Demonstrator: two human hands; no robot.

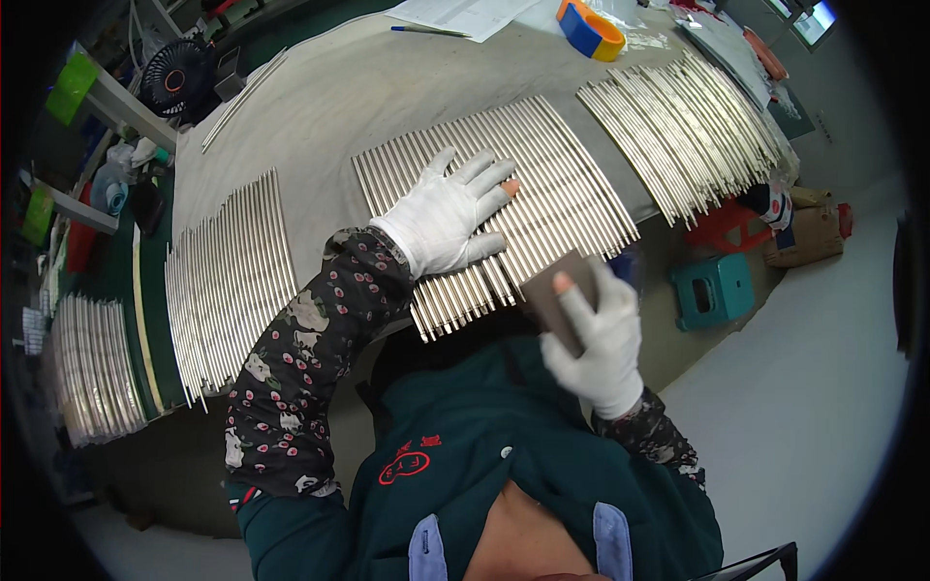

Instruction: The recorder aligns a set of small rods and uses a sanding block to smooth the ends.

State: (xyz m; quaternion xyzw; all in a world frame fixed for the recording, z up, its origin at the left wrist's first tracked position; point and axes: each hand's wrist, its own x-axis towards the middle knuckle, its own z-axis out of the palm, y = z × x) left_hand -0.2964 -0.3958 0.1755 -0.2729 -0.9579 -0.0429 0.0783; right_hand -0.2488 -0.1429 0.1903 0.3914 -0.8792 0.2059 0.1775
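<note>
My left hand (450, 215), in a white glove with open fingertips, lies flat with fingers spread on a row of thin silver metal rods (542, 184) laid side by side on the grey table (329, 116). My right hand (601, 339), also gloved, grips a dark brown rectangular pad (554, 290) just off the near end of that row, close to my chest. Floral sleeve covers are on both forearms.
More rod batches lie at the left (228, 276), far left (92, 368) and right (688, 131). An orange-blue tape roll (591, 29), papers and a pen sit at the table's back. A small black fan (174, 77) stands left. Teal (715, 290) and red stools are on the floor right.
</note>
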